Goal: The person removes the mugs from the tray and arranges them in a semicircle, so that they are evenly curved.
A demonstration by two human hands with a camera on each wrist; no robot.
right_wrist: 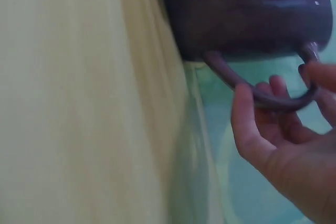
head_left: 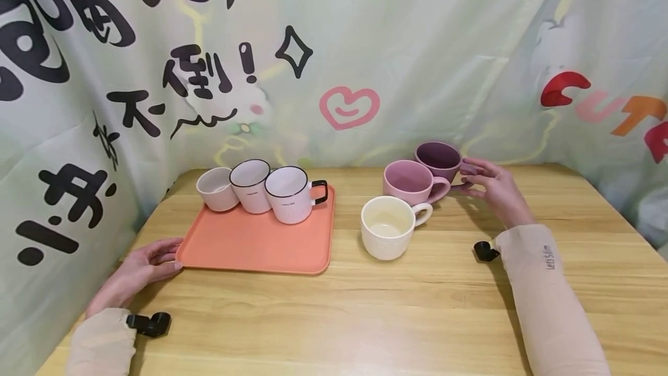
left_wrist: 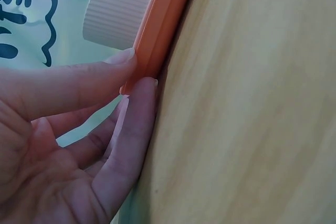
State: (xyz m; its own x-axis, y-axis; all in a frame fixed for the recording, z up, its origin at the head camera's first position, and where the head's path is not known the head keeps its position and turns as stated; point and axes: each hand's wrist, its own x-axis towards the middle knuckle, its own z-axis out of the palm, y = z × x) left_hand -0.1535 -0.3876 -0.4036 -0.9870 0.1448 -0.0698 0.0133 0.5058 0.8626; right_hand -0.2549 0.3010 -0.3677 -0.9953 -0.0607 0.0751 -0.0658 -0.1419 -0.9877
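A: Any writing near the right grip [head_left: 493,185]?
B: Its sleeve [head_left: 550,283] reads "Let's Slim". On the backdrop [head_left: 417,45] beyond it, "CUTE"; far left, "不倒!".

A light wooden table [head_left: 396,306] is seen bearing a flat orange plastic tray [head_left: 256,245] beside the left hand's fingertips, and dark purple [head_left: 439,159], pink [head_left: 409,181] and cream [head_left: 387,226] ceramic mugs clustered by the right hand's grip.
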